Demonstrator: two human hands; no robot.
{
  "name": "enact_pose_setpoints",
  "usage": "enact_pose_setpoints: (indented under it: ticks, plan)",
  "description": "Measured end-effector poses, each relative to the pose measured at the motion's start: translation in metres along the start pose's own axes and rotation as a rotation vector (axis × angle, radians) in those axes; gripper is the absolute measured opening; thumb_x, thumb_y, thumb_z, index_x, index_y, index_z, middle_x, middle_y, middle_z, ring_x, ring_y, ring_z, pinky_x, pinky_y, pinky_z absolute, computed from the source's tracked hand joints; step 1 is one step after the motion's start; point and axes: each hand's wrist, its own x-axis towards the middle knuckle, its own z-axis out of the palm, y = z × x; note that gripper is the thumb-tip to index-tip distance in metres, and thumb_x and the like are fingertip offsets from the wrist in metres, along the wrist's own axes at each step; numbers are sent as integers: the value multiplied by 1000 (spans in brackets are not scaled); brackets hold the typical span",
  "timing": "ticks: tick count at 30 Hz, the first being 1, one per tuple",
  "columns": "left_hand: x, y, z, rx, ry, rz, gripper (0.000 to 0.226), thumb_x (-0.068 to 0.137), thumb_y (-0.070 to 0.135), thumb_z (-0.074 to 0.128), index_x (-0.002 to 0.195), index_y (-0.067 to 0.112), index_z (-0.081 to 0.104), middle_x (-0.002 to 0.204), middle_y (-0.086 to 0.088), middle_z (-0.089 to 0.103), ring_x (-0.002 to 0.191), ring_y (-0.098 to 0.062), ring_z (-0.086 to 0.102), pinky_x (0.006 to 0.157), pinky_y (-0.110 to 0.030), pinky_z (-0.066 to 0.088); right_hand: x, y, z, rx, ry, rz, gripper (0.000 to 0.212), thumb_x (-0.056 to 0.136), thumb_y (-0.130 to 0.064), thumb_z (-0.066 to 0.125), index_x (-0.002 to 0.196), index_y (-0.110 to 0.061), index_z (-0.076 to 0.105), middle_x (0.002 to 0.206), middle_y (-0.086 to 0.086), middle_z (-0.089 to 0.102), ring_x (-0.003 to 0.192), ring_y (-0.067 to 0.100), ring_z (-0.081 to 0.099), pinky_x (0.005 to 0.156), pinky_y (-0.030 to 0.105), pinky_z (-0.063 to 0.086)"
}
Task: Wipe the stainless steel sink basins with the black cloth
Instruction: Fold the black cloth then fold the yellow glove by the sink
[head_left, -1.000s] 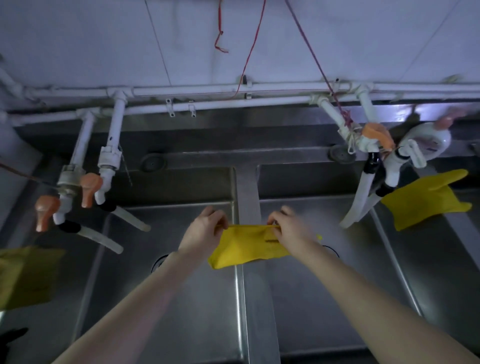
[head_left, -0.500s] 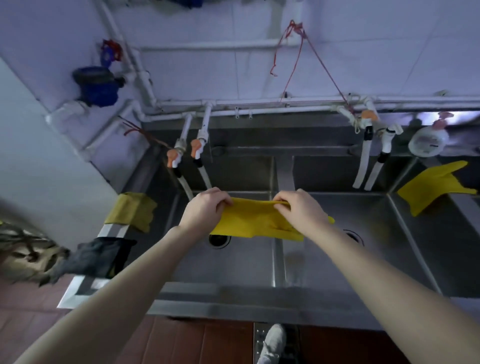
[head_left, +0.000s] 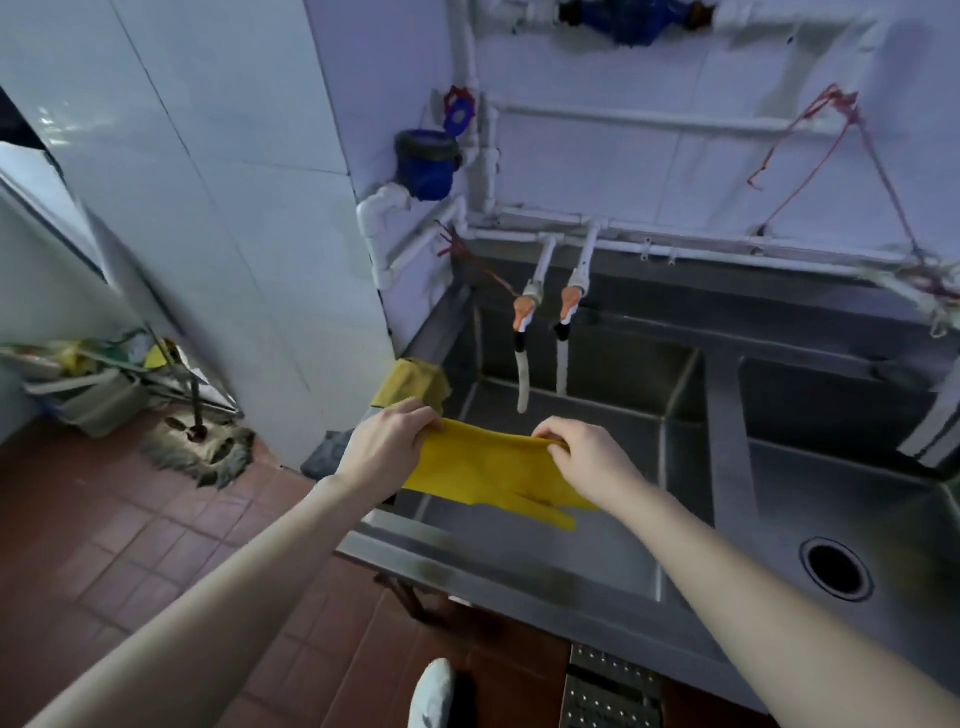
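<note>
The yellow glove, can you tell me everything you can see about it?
The yellow glove looks like thin, floppy rubber. It is stretched flat between the left hand and the right hand, each pinching its upper edge. Its fingers dangle toward the lower right. It hangs in the air over the left sink basin, touching only the hands.

I'm looking at a commercial kitchen washroom: double stainless steel sink (head_left: 722, 426); exposed white plastic pipes (head_left: 649, 120); white-tiled wall (head_left: 234, 182); red floor tiles (head_left: 104, 545).
</note>
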Motion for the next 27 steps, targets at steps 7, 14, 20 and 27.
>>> enact_pose_setpoints:
  ticks: [7,14,20,27]
  plan:
    - [44,-119,-6,45,-77,-55,25,91,10,46,101,30,59,97,1,57,77,-31,60,58,-37,50,103,-52,62,40,-41,31,22,95,-16,44,101,-29,61,101,-1,62,93,17,57,79,35,51]
    - [100,-231,18,43,-320,-25,28,90,5,44,100,28,59,96,0,58,82,-30,58,61,-37,48,188,-71,132,68,-144,141,24,94,-17,43,97,-34,60,100,0,63,88,19,58,72,37,52]
    - [124,-271,59,102,-270,91,31,83,-2,52,97,22,64,91,-3,63,80,-32,59,66,-35,42,222,-65,172,13,-83,235,20,96,-18,45,107,-30,58,105,-2,59,92,22,57,71,36,50]
    - [111,-261,93,35,-420,-28,42,87,31,57,129,28,51,146,-3,38,132,-29,35,100,-45,39,221,-64,195,-119,-227,248,59,96,-32,50,149,-30,24,151,-3,30,131,25,35,108,40,33]
